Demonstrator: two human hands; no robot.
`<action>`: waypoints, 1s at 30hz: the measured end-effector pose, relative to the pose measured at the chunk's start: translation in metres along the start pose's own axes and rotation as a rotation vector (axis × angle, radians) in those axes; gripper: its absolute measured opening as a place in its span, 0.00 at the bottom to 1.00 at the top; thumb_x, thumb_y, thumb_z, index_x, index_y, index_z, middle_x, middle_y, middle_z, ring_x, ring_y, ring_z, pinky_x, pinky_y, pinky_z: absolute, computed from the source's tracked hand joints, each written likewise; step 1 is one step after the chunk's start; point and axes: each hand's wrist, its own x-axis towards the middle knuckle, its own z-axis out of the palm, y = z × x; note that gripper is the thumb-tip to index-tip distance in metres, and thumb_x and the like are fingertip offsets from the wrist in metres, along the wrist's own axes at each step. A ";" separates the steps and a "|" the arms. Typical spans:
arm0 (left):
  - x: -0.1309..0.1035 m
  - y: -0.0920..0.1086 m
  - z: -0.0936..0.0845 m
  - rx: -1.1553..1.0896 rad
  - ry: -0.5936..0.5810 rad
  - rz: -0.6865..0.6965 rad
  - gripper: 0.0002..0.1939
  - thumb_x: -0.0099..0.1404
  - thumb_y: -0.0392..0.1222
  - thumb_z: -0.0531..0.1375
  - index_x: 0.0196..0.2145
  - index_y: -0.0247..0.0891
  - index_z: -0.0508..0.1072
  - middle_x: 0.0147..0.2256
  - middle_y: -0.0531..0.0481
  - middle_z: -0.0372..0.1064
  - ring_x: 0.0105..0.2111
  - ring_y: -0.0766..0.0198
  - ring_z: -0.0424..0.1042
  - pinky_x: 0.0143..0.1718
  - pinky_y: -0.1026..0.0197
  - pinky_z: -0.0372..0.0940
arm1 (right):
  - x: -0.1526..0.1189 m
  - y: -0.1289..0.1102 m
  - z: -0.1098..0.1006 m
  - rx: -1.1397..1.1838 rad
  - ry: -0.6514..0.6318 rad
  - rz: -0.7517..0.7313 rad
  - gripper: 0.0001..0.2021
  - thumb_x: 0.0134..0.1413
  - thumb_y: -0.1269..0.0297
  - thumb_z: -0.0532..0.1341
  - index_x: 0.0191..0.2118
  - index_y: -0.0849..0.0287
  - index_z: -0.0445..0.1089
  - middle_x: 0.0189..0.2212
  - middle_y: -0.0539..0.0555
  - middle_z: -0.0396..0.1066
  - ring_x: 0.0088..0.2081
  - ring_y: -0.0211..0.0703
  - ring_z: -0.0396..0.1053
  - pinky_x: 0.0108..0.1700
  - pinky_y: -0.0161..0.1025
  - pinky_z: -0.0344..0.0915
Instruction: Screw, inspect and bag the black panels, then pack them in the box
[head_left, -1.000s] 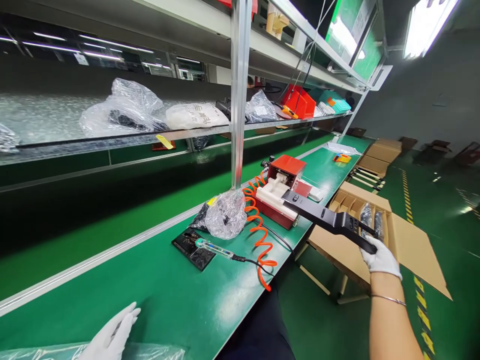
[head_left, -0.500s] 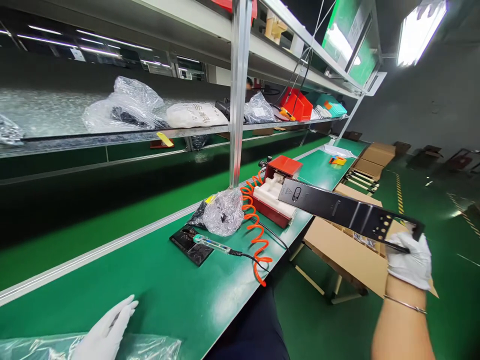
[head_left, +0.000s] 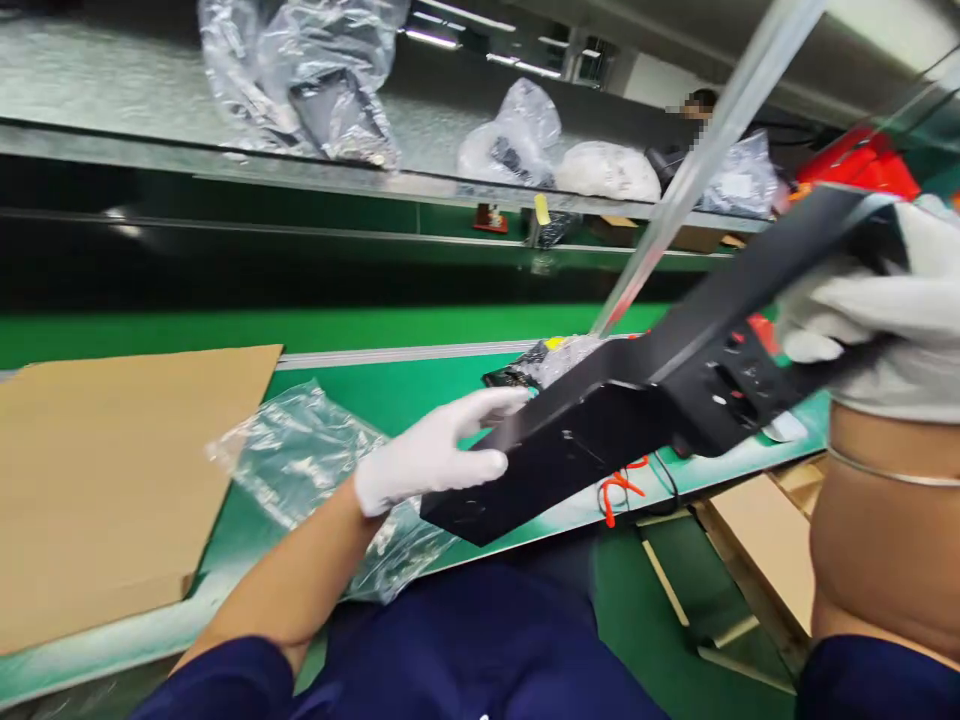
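Observation:
A long black panel (head_left: 600, 430) with raised edges and several holes slants across the view in front of me. Its upper right end is in the grip of my right hand (head_left: 892, 310), gloved in white, the fingers curled through the frame-like opening there. My left hand (head_left: 439, 450), also white-gloved, has the lower left end between thumb and fingers; the far fingertips are partly hidden. Beneath and left of that hand lies a clear plastic bag (head_left: 300, 450), flat and crumpled on the green workbench (head_left: 337, 385).
A cardboard sheet (head_left: 120, 490) covers the bench at left. Bagged parts (head_left: 337, 110) sit on the shelf above, beside a metal post (head_left: 697, 180). An orange coiled hose (head_left: 619, 490) shows behind the panel. Below right stands a cardboard box (head_left: 765, 550).
My right hand has brought the panel from beyond the bench edge to in front of me. My left hand has risen from the plastic bag and taken the panel's other end. The view has turned left.

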 end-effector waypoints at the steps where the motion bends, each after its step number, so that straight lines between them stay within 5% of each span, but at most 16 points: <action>1: 0.001 -0.002 0.003 -0.050 -0.050 -0.046 0.29 0.51 0.60 0.74 0.44 0.39 0.80 0.43 0.41 0.80 0.45 0.42 0.79 0.47 0.47 0.75 | 0.013 -0.012 0.031 0.071 -0.136 0.013 0.26 0.49 0.49 0.66 0.47 0.65 0.74 0.20 0.40 0.60 0.21 0.19 0.60 0.30 0.34 0.49; 3: -0.004 -0.010 0.004 -0.169 0.002 -0.093 0.26 0.50 0.55 0.75 0.42 0.38 0.79 0.40 0.43 0.80 0.39 0.48 0.79 0.41 0.51 0.75 | 0.027 -0.029 0.084 0.114 -0.291 0.044 0.28 0.51 0.54 0.65 0.56 0.65 0.71 0.27 0.39 0.68 0.28 0.18 0.66 0.37 0.34 0.60; 4: -0.009 -0.016 0.002 -0.224 0.085 -0.089 0.25 0.50 0.53 0.75 0.41 0.37 0.79 0.40 0.44 0.80 0.39 0.50 0.79 0.41 0.52 0.75 | 0.027 -0.034 0.105 0.084 -0.271 -0.010 0.28 0.53 0.55 0.65 0.58 0.63 0.71 0.34 0.40 0.72 0.34 0.19 0.70 0.44 0.35 0.65; 8: -0.033 -0.034 -0.023 -0.338 0.681 0.091 0.23 0.50 0.49 0.75 0.41 0.38 0.79 0.41 0.47 0.80 0.40 0.56 0.78 0.43 0.57 0.74 | -0.016 -0.017 0.172 -0.113 -0.021 -0.330 0.23 0.66 0.49 0.58 0.58 0.57 0.72 0.59 0.49 0.69 0.61 0.30 0.68 0.67 0.41 0.64; 9: -0.038 -0.037 -0.031 -0.351 0.841 0.157 0.21 0.52 0.49 0.75 0.41 0.38 0.79 0.40 0.48 0.80 0.40 0.57 0.78 0.44 0.58 0.74 | -0.036 -0.005 0.190 -0.119 -0.021 -0.359 0.24 0.70 0.48 0.54 0.59 0.58 0.72 0.60 0.54 0.68 0.61 0.35 0.70 0.68 0.45 0.65; 12: -0.046 -0.041 -0.052 -0.379 1.174 0.328 0.19 0.56 0.48 0.73 0.42 0.40 0.78 0.42 0.49 0.80 0.40 0.60 0.78 0.47 0.58 0.75 | -0.097 0.032 0.252 -0.163 -0.353 -0.313 0.34 0.70 0.39 0.48 0.61 0.63 0.71 0.54 0.61 0.73 0.54 0.44 0.75 0.57 0.49 0.76; 16: -0.052 -0.042 -0.063 -0.376 1.299 0.420 0.19 0.58 0.45 0.72 0.47 0.43 0.78 0.46 0.48 0.80 0.44 0.58 0.79 0.50 0.57 0.75 | -0.143 0.055 0.325 -0.281 -0.446 -0.208 0.48 0.65 0.29 0.41 0.68 0.68 0.64 0.61 0.68 0.66 0.60 0.55 0.71 0.56 0.53 0.75; 19: -0.056 -0.043 -0.064 -0.344 1.377 0.448 0.21 0.59 0.44 0.71 0.50 0.45 0.77 0.49 0.49 0.79 0.47 0.57 0.79 0.53 0.56 0.75 | -0.143 0.051 0.347 -0.285 -0.488 -0.165 0.51 0.62 0.26 0.42 0.73 0.66 0.56 0.64 0.68 0.63 0.60 0.56 0.69 0.55 0.52 0.74; 24: -0.063 -0.047 -0.067 -0.383 1.400 0.377 0.23 0.56 0.48 0.72 0.50 0.49 0.76 0.53 0.49 0.77 0.49 0.54 0.78 0.53 0.53 0.74 | -0.129 0.044 0.346 -0.229 -0.660 -0.072 0.46 0.64 0.31 0.46 0.75 0.61 0.53 0.60 0.65 0.67 0.53 0.51 0.73 0.52 0.47 0.73; 30: -0.059 -0.043 -0.062 -0.395 1.379 0.378 0.21 0.58 0.47 0.70 0.50 0.47 0.76 0.48 0.49 0.78 0.48 0.55 0.78 0.56 0.52 0.73 | -0.133 0.057 0.348 -0.178 -0.550 -0.128 0.41 0.67 0.35 0.44 0.67 0.66 0.62 0.57 0.65 0.70 0.54 0.51 0.73 0.53 0.47 0.73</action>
